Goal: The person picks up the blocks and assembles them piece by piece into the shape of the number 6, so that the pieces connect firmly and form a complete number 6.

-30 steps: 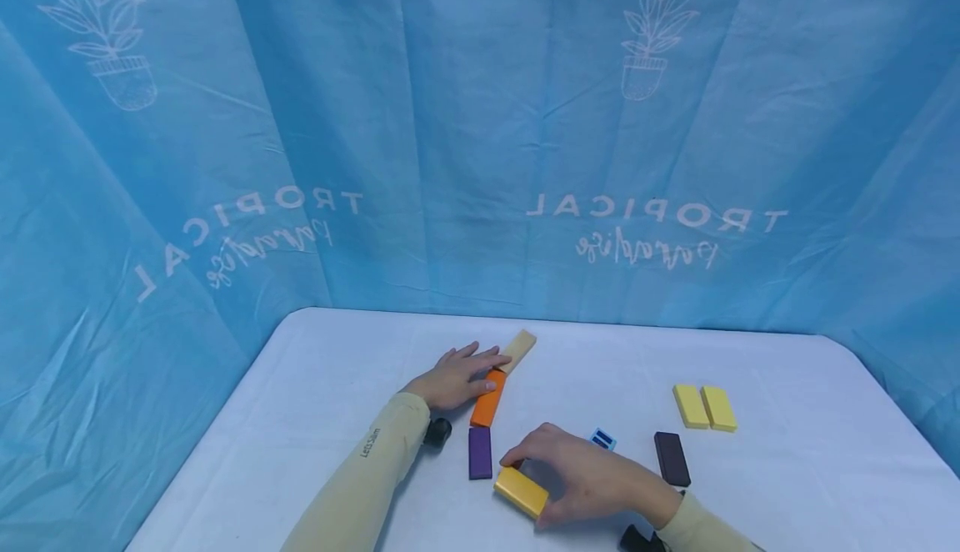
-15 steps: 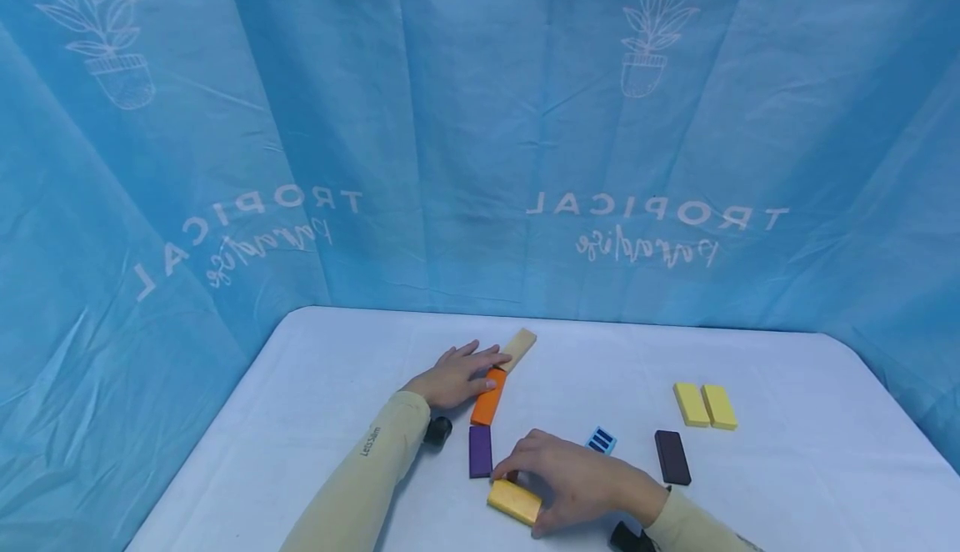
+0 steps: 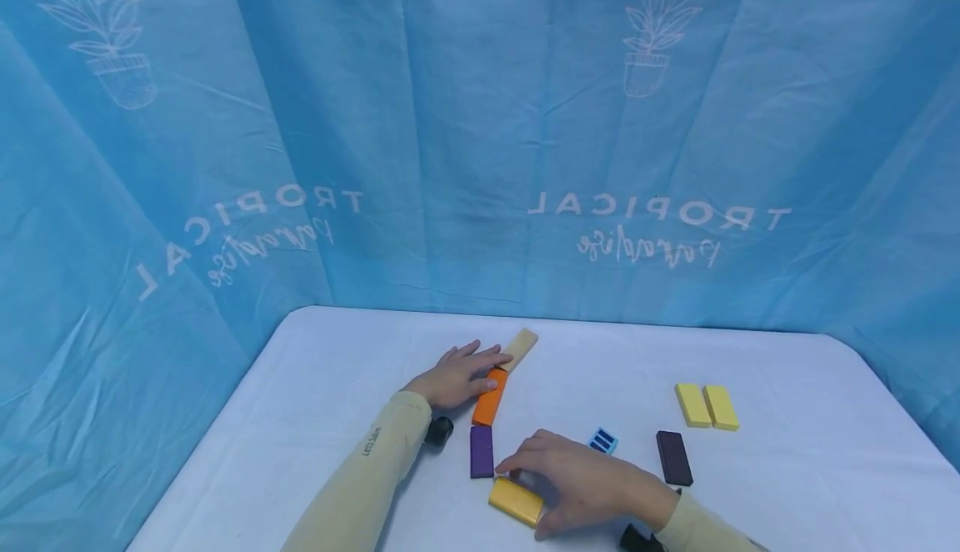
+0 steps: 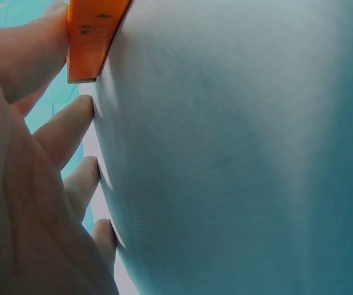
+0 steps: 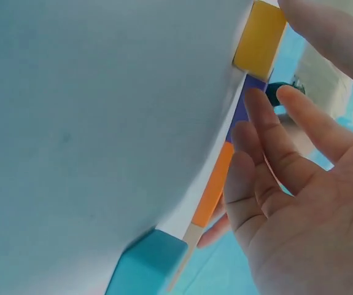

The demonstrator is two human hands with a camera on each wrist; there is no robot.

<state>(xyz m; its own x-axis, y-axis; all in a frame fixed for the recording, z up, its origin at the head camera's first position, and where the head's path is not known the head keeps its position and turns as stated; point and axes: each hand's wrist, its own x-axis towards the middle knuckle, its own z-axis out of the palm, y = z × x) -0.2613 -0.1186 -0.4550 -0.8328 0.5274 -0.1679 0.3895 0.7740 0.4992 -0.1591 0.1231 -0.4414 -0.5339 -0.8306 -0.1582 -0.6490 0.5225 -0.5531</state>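
Observation:
My left hand (image 3: 450, 378) lies with fingers spread by a row of blocks. Its thumb is against the orange block (image 3: 490, 397), and its fingertips reach the beige block (image 3: 519, 348) beyond. In the left wrist view the thumb meets the orange block (image 4: 93, 37). A purple block (image 3: 482, 452) continues the row toward me. Near its close end lies a golden-yellow block (image 3: 515, 500), turned at an angle. My right hand (image 3: 581, 477) arches beside it, thumb at its right end. The right wrist view shows the fingers loose and apart from the yellow block (image 5: 260, 38).
A blue block with dark bars (image 3: 603, 440) sits behind my right hand. Farther right lie a black block (image 3: 674, 458) and two pale yellow blocks (image 3: 707, 406) side by side. A blue curtain (image 3: 480, 160) hangs behind the white table (image 3: 360, 343).
The golden-yellow block has shifted slightly left and toward me, down by the purple block's near end. My right index finger has lifted away from it. The left hand has stayed put.

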